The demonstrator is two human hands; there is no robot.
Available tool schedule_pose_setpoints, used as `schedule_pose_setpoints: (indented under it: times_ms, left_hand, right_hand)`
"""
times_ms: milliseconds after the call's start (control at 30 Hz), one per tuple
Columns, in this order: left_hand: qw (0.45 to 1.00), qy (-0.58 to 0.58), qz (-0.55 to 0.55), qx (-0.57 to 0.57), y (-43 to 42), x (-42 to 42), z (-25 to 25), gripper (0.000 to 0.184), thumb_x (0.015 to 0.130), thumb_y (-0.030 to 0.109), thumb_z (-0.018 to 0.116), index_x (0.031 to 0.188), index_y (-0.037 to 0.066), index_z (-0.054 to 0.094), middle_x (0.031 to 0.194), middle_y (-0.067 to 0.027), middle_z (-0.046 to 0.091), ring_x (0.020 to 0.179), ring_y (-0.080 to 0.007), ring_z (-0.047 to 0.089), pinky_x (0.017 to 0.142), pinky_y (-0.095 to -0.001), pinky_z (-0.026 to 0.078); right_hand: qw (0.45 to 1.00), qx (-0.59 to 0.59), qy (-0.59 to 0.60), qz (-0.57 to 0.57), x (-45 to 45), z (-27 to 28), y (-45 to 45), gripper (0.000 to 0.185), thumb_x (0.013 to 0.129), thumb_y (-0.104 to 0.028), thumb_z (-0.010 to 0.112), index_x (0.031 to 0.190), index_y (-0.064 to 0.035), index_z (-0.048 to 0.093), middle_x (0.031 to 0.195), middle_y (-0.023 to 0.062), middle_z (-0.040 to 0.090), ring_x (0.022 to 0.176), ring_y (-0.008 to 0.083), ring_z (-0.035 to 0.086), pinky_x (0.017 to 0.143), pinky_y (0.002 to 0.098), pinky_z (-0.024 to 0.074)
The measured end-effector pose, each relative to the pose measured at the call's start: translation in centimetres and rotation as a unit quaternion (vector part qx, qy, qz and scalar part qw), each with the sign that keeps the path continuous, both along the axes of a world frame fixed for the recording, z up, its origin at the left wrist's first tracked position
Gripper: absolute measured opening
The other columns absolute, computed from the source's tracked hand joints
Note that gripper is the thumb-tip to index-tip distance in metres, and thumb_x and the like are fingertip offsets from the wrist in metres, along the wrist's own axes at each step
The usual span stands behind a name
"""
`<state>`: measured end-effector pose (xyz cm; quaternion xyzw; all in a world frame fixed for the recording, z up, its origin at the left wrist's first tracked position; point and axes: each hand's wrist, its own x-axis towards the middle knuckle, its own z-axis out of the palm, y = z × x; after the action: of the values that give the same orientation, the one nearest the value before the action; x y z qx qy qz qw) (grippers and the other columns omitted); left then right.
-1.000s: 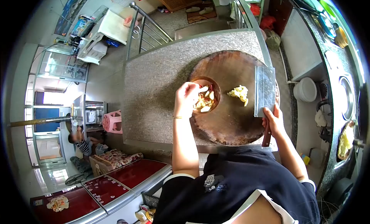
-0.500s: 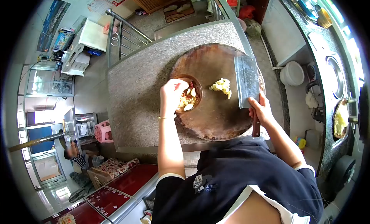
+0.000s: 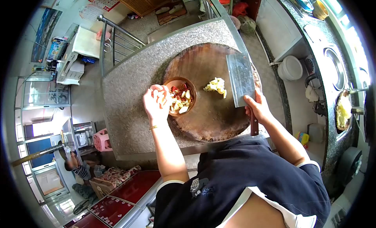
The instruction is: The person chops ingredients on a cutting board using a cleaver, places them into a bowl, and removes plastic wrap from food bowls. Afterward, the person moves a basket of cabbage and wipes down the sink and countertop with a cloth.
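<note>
My right hand (image 3: 258, 106) grips the wooden handle of a cleaver (image 3: 241, 79), whose wide blade lies over the right side of a round wooden chopping board (image 3: 207, 124). A small heap of crushed garlic (image 3: 216, 86) sits mid-board. On the board's left part stands a brown bowl (image 3: 194, 95) holding red chili pieces, pale garlic cloves and chopped bits. Just left of the bowl's rim is my left hand (image 3: 157, 102), palm turned up and fingers curled inward. Whatever lies inside those fingers, if anything, I cannot make out.
The board rests on a speckled stone counter (image 3: 129, 106) with a metal rail (image 3: 123, 30) at its far left. On the right run a sink (image 3: 335, 69) and a white bucket (image 3: 290, 68) below. Another person (image 3: 78, 167) is at lower left, beyond a red-topped surface (image 3: 135, 183).
My left hand has drawn back from over the bowl to its left side and turned palm up. The cleaver stays in my right hand. The whole view has shifted slightly.
</note>
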<state>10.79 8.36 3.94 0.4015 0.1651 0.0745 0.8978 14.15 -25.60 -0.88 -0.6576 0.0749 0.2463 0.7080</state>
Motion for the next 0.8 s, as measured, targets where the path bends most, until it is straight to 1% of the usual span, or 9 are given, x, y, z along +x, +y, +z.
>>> schedule_pose_setpoints:
  times_ms: [100, 167, 267, 367, 567, 633, 667, 733, 800]
  left_hand:
    - [0.998, -0.02, 0.04, -0.035, -0.8, -0.1, -0.6, 0.029, 0.092, 0.028, 0.042, 0.077, 0.006, 0.054, 0.066, -0.0059, 0.05, 0.043, -0.0107, 0.038, 0.037, -0.0203, 0.032]
    - [0.983, 0.036, -0.018, 0.181, -0.3, -0.6, -1.4, 0.025, 0.09, 0.025, 0.051, 0.082, 0.004, 0.061, 0.067, -0.0035, 0.054, 0.053, -0.0081, 0.046, 0.046, -0.0187, 0.038]
    - [0.802, 0.08, -0.054, 0.59, -2.4, -0.1, -1.7, 0.019, 0.077, 0.014, 0.066, 0.086, -0.003, 0.065, 0.071, -0.0081, 0.063, 0.064, -0.0165, 0.059, 0.062, -0.0281, 0.048]
    - [0.445, -0.02, -0.128, 0.886, -1.9, 0.1, -3.7, 0.012, 0.072, 0.015, 0.066, 0.08, 0.006, 0.065, 0.078, -0.0129, 0.063, 0.068, -0.0262, 0.061, 0.066, -0.0358, 0.05]
    - [0.492, 0.039, -0.102, 0.864, -2.4, 0.6, -5.6, 0.013, 0.077, 0.017, 0.061, 0.081, 0.005, 0.063, 0.081, -0.0143, 0.063, 0.069, -0.027, 0.062, 0.065, -0.0365, 0.05]
    - [0.728, 0.14, -0.122, 0.66, -2.5, 0.3, -3.1, 0.014, 0.08, 0.016, 0.059, 0.08, 0.002, 0.062, 0.08, -0.0143, 0.064, 0.068, -0.0248, 0.062, 0.064, -0.0338, 0.05]
    - [0.783, 0.043, -0.039, 0.619, -1.8, 0.1, -3.9, 0.016, 0.081, 0.014, 0.057, 0.078, -0.001, 0.06, 0.077, -0.0124, 0.064, 0.067, -0.0202, 0.062, 0.06, -0.0292, 0.049]
    - [0.96, 0.091, -0.054, 0.261, -1.2, -0.5, -1.2, 0.02, 0.086, 0.02, 0.053, 0.084, 0.0, 0.057, 0.078, -0.0114, 0.062, 0.055, -0.0134, 0.053, 0.045, -0.0211, 0.042]
    - [0.999, -0.001, -0.033, 0.001, -1.0, -1.0, -0.4, 0.026, 0.091, 0.026, 0.046, 0.088, 0.001, 0.055, 0.081, -0.0106, 0.059, 0.048, -0.0083, 0.046, 0.037, -0.0167, 0.036]
  right_hand:
    - [1.0, -0.008, 0.005, 0.007, 0.1, 0.2, 0.0, 0.027, 0.087, -0.016, 0.056, 0.109, -0.007, 0.043, 0.068, 0.0011, 0.05, 0.048, 0.0066, 0.047, 0.043, 0.021, 0.0437]
    - [1.0, -0.02, -0.006, 0.015, 0.1, 0.6, 0.1, 0.027, 0.087, -0.016, 0.056, 0.108, -0.0069, 0.043, 0.066, 0.0012, 0.05, 0.048, 0.0068, 0.047, 0.043, 0.0211, 0.0438]
    - [1.0, -0.011, -0.001, 0.005, 0.0, 0.4, 0.1, 0.026, 0.087, -0.016, 0.056, 0.107, -0.007, 0.043, 0.066, 0.0014, 0.05, 0.048, 0.0071, 0.048, 0.043, 0.0213, 0.0438]
    - [1.0, -0.014, 0.0, 0.006, 0.0, 0.3, 0.1, 0.025, 0.086, -0.017, 0.056, 0.105, -0.0072, 0.043, 0.066, 0.0014, 0.05, 0.048, 0.0072, 0.048, 0.043, 0.0215, 0.0438]
    - [1.0, -0.01, -0.014, 0.011, 0.0, 0.1, 0.0, 0.024, 0.086, -0.017, 0.056, 0.105, -0.0071, 0.044, 0.066, 0.0014, 0.05, 0.047, 0.0071, 0.047, 0.042, 0.0214, 0.0434]
    - [1.0, -0.011, -0.011, 0.015, 0.0, 0.2, -0.1, 0.025, 0.086, -0.017, 0.056, 0.105, -0.0071, 0.044, 0.067, 0.0013, 0.05, 0.047, 0.0071, 0.047, 0.042, 0.0215, 0.0435]
    - [1.0, -0.013, -0.006, 0.017, 0.0, 0.2, -0.1, 0.025, 0.086, -0.017, 0.057, 0.106, -0.007, 0.044, 0.067, 0.0013, 0.05, 0.047, 0.0072, 0.047, 0.042, 0.0215, 0.0436]
    - [1.0, -0.014, -0.002, 0.019, 0.0, 0.6, -0.2, 0.026, 0.086, -0.017, 0.057, 0.107, -0.007, 0.044, 0.067, 0.0011, 0.05, 0.047, 0.0072, 0.047, 0.042, 0.0217, 0.0438]
    - [1.0, -0.014, 0.003, 0.025, -0.1, 0.6, -0.2, 0.027, 0.086, -0.017, 0.057, 0.107, -0.007, 0.043, 0.067, 0.0009, 0.049, 0.048, 0.0073, 0.048, 0.042, 0.0219, 0.0439]
